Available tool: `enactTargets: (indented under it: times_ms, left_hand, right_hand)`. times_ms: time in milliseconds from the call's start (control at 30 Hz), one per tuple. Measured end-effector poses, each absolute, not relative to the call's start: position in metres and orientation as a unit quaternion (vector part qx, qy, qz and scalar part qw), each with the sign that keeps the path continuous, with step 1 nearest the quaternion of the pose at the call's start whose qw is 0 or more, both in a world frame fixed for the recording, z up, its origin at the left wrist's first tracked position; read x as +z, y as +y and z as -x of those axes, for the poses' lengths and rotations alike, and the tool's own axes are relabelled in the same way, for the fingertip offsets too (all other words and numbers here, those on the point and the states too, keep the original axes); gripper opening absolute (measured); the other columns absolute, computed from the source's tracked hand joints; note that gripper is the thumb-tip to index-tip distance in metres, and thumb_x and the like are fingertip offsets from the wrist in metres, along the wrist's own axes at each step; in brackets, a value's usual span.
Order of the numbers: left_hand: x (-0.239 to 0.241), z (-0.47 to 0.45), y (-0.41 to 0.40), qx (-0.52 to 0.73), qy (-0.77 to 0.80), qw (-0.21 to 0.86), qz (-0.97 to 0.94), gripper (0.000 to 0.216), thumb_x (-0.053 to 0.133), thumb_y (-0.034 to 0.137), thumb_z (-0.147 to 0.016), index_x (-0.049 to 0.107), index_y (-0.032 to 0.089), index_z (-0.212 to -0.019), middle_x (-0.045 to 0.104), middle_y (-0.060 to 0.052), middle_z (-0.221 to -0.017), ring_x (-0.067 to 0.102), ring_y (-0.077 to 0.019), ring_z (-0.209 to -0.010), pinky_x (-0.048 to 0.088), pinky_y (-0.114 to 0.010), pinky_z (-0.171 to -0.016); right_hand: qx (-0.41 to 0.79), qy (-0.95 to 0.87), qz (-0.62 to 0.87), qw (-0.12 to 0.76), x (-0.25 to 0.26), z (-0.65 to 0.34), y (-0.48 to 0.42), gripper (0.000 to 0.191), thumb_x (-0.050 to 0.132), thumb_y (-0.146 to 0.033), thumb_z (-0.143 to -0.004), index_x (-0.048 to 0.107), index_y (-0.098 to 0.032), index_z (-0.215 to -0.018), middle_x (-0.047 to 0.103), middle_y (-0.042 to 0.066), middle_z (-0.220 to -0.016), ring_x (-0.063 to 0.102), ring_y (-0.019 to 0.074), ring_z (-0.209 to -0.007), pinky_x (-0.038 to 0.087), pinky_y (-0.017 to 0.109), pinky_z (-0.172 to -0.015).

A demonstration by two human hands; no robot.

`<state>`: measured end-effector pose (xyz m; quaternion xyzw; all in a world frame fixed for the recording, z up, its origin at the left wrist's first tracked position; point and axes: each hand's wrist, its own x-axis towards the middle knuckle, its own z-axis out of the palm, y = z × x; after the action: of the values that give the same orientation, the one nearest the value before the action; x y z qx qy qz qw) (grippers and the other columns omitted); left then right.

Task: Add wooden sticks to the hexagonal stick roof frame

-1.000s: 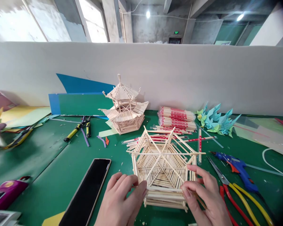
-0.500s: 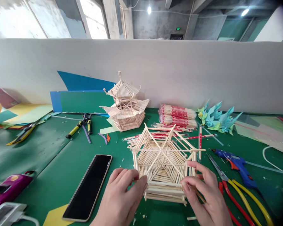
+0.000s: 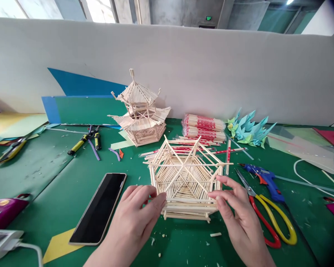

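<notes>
Left hand [image 3: 141, 207] and right hand [image 3: 235, 209], set apart, pinch the stick frame [image 3: 186, 181] at its front — uneven pressure could twist it.

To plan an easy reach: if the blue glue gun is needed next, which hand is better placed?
Probably the right hand: it is at the right side of the stick frame, nearer the blue glue gun. The left hand is at the left side, farther away.
</notes>
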<state>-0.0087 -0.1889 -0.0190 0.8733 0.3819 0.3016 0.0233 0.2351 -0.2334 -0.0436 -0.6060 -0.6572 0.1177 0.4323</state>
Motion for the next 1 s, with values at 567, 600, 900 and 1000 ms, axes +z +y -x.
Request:
enactTargets:
  times_ms: [567,600,900,1000]
  left_hand:
    - [-0.016,0.013,-0.187,0.272,0.382,0.029,-0.883,0.024,0.043,0.012,-0.089,0.06,0.022,-0.103,0.057,-0.004,-0.088,0.053,-0.0153,-0.075,0.041,-0.028,-0.067]
    - [-0.017,0.013,-0.187,0.27,0.381,0.028,-0.884,0.024,0.043,0.012,-0.089,0.059,0.022,-0.103,0.057,-0.004,-0.088,0.053,-0.0153,-0.074,0.041,-0.028,-0.066]
    - [-0.017,0.014,-0.182,0.289,0.351,0.016,-0.891,0.022,0.045,0.012,-0.088,0.059,0.021,-0.103,0.055,-0.003,-0.09,0.051,-0.014,-0.073,0.041,-0.027,-0.065]
    - [-0.019,0.015,-0.179,0.297,0.337,0.009,-0.893,0.022,0.047,0.01,-0.087,0.058,0.02,-0.103,0.054,-0.003,-0.091,0.05,-0.013,-0.073,0.041,-0.025,-0.065]
  right_hand:
    - [0.128,-0.675,0.584,0.432,-0.045,-0.237,-0.235,0.012,0.054,-0.019,-0.086,0.059,-0.028,-0.093,0.043,0.005,-0.124,0.045,0.0241,-0.112,0.044,0.041,-0.084]
    - [0.13,-0.676,0.582,0.433,-0.044,-0.236,-0.235,0.013,0.054,-0.02,-0.086,0.06,-0.028,-0.093,0.043,0.005,-0.124,0.046,0.0237,-0.112,0.044,0.04,-0.084]
    - [0.038,-0.532,0.71,0.459,-0.062,-0.305,-0.234,0.027,0.051,-0.037,-0.087,0.057,-0.023,-0.108,0.063,0.008,-0.106,0.06,0.0221,-0.095,0.05,0.036,-0.078]
    - [-0.024,-0.465,0.774,0.429,-0.077,-0.355,-0.234,0.028,0.051,-0.041,-0.084,0.06,-0.018,-0.099,0.065,0.01,-0.093,0.061,0.0224,-0.079,0.049,0.038,-0.072]
